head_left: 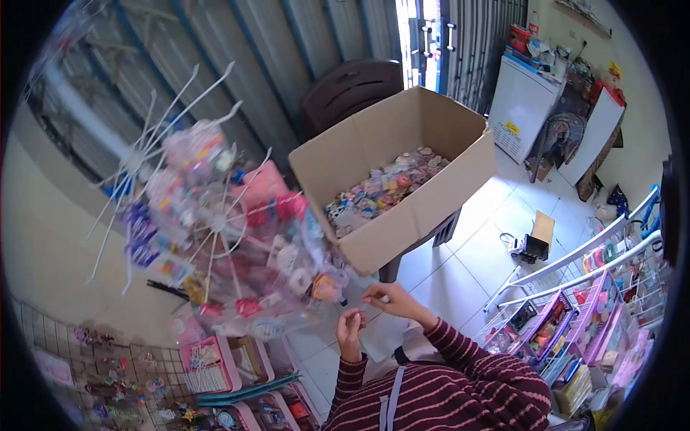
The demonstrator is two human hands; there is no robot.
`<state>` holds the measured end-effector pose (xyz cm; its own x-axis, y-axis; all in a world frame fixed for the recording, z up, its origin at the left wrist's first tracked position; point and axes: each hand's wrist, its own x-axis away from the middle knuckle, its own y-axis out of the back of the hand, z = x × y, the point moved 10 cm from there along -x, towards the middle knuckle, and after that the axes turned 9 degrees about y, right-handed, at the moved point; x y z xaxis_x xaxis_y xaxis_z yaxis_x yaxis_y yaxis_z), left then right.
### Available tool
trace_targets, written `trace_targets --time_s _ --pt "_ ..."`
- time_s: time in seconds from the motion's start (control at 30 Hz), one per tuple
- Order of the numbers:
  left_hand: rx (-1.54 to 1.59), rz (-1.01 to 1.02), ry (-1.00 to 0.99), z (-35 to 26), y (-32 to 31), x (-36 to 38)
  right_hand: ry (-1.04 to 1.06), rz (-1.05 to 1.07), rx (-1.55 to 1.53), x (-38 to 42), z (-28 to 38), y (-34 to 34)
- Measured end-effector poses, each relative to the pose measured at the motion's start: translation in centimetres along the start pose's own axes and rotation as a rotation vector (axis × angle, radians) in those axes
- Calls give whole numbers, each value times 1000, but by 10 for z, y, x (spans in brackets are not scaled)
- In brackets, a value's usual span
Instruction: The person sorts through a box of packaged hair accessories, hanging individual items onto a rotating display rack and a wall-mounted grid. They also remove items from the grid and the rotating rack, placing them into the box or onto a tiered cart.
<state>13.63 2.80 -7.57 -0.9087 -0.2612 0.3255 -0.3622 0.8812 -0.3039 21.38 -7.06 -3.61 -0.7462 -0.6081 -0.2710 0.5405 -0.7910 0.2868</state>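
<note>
Daylight fell through the gap beside the grey corrugated metal shutter (266, 43) onto the glossy white tiled floor (460, 276); a dark brown plastic chair (352, 82) stood near the shutter.

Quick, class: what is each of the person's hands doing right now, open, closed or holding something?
Left hand: fingers partly curled; any small or clear item held cannot be told.
Right hand: fingers bent; grip cannot be told.

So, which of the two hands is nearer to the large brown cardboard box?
The right hand, seen just below the box; the left hand is seen lower, farther from it.
</note>
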Motion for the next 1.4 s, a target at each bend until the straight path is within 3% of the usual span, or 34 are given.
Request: trace_targets --time_s 0.13,0.23,0.43,0.5,0.57,0.6,0.73,0.8,0.83,0.9,1.0,1.03,1.07,1.1,1.17,1.23,1.3,1.37,1.4 --pt "-26 137 -151 -20 -72 -46 -19 -182 0 2 -12 99" --pt "86 79 -187 -32 -96 -73 16 -271 30 0 -4 150" --pt "44 -72 -391 -87 -116 -97 47 -346 -55 -25 -5 199" --pt "-16 -25 -505 -120 -122 -110 30 -333 -90 -39 -15 209" --pt "-84 -48 -453 -141 -125 -139 93 -320 13 -63 -15 224" --pt "-246 -65 -465 -155 -128 -158 180 -349 -43 -80 -8 230" --pt "-777 -47 -492 -201 -165 -234 137 -206 22 -163 13 244" --pt "-1034 -82 -437 -208 -173 -277 240 11 289 -212 28 233" --pt "-1157 -102 -375 -210 -176 -296 236 26 281 -236 18 231" --pt "-1166 -85 -262 -182 -159 -364 401 262 343 -278 -9 199" --pt "-1094 -132 -137 -131 -123 -436 371 415 499 -314 -82 160" --pt "-1088 -145 -110 -107 -111 -445 300 555 616 -315 -111 141" --pt "-1162 -217 60 -78 -88 -451 241 689 736 -317 -139 127" --pt "-1233 -289 230 -57 -67 -447 252 700 723 -316 -160 116" --pt "-1157 -377 341 -46 -56 -413 31 827 810 -296 -234 96" --pt "-1519 -289 469 48 -4 -443 108 831 740 -287 -270 78" --pt "-1521 -473 182 42 -2 -416 98 789 673 -281 -283 70" --pt "-1069 -438 444 64 21 -407 99 733 592 -279 -290 55" --pt "-1135 -431 491 64 20 -407 26 659 544 -279 -298 52"
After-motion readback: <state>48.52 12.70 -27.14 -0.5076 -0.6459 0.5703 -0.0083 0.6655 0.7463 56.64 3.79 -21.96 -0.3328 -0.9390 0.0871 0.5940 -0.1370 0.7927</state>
